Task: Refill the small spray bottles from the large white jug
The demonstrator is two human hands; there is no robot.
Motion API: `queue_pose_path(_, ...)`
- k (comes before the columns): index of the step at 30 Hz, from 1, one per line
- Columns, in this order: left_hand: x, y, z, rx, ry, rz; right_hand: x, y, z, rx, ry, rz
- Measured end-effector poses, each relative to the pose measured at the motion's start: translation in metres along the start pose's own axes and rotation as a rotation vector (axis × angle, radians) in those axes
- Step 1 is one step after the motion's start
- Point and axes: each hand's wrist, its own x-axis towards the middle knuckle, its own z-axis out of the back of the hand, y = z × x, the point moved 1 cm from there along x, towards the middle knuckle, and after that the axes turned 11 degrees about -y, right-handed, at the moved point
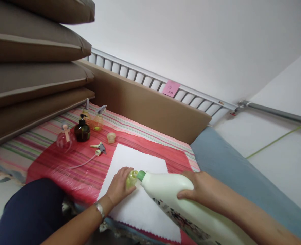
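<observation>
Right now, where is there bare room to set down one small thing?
Bare: the far part of the white mat, beyond the small bottle and large bottle; also the red sheet between mat and striped cloth. Crowded: the left, where spray bottles, dark pump bottle and loose sprayer gather.

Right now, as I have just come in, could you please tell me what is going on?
The left hand holds a small yellowish bottle over a white mat. The right hand holds a large pale bottle, tipped with its green tip close to the small one's mouth. I cannot tell whether anything is flowing. A spray head lies nearby.
</observation>
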Motion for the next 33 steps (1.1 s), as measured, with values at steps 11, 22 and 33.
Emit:
queue_pose_path(11,-0.0017,0.0028,-0.0028,0.041,-0.023,0.016,-0.0003,0.0047,0.0027,0.005,-0.001,-0.016)
queue_pose_path(22,-0.0018,0.0053,-0.0040,0.033,-0.032,0.045,0.0000,0.0048,0.0015,-0.011,0.006,-0.019)
queue_pose_path(33,-0.0001,0.0011,-0.0013,0.027,-0.024,0.060,0.0003,0.0073,0.0050,0.000,0.003,0.006)
